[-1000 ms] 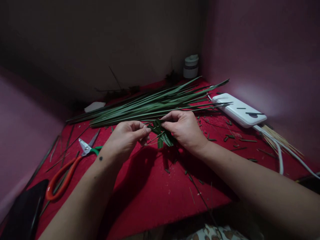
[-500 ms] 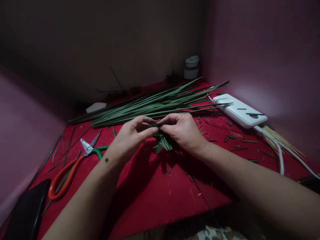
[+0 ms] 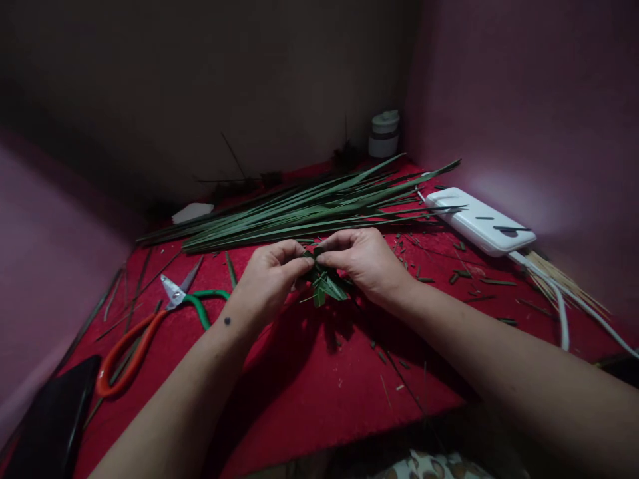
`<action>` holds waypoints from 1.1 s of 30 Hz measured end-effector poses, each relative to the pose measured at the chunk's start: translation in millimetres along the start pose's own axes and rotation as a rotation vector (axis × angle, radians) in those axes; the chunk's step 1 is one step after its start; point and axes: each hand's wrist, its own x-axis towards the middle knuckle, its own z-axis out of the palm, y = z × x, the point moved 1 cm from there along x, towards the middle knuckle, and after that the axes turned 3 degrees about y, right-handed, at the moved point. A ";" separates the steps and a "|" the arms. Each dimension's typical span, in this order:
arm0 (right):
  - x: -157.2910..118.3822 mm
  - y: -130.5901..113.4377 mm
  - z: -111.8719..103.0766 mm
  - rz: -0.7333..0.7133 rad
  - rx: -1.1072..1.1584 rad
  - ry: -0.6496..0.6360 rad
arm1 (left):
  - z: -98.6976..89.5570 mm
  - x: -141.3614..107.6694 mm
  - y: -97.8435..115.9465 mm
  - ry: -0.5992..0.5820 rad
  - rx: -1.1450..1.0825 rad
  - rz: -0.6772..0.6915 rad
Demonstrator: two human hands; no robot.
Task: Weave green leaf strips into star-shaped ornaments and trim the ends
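Between my two hands is a small piece of folded green leaf strips (image 3: 329,286), its short ends fanning out below my fingers. My left hand (image 3: 272,273) pinches it from the left with thumb and forefinger. From the right, my right hand (image 3: 367,263) pinches the same piece, fingertips close to those of the left. The fingers partly hide its upper part. Just behind my hands lies a bundle of long green leaf strips (image 3: 279,216). Scissors (image 3: 174,293) with one orange and one green handle lie spread to the left of my left hand.
A red cloth (image 3: 309,412) covers the table, with leaf scraps (image 3: 462,274) scattered at the right. A white power strip (image 3: 479,219) with cables and a bunch of thin sticks (image 3: 564,283) lie there too. A black phone-like object (image 3: 54,419) is at front left, a white lidded jar (image 3: 384,133) at the back.
My left hand has shifted slightly right and down, uncovering more of the green scissor handle. The fanned leaf ends have turned a little. Both hands keep their pinch.
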 end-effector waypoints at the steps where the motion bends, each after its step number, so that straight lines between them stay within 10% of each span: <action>1: 0.7 1.0 -0.5 0.001 0.000 -0.008 | -0.4 -0.1 -0.3 -0.010 0.006 0.002; 33: 1.4 6.9 -6.6 0.065 -0.016 -0.038 | 8.0 -4.6 2.9 0.008 -0.080 -0.068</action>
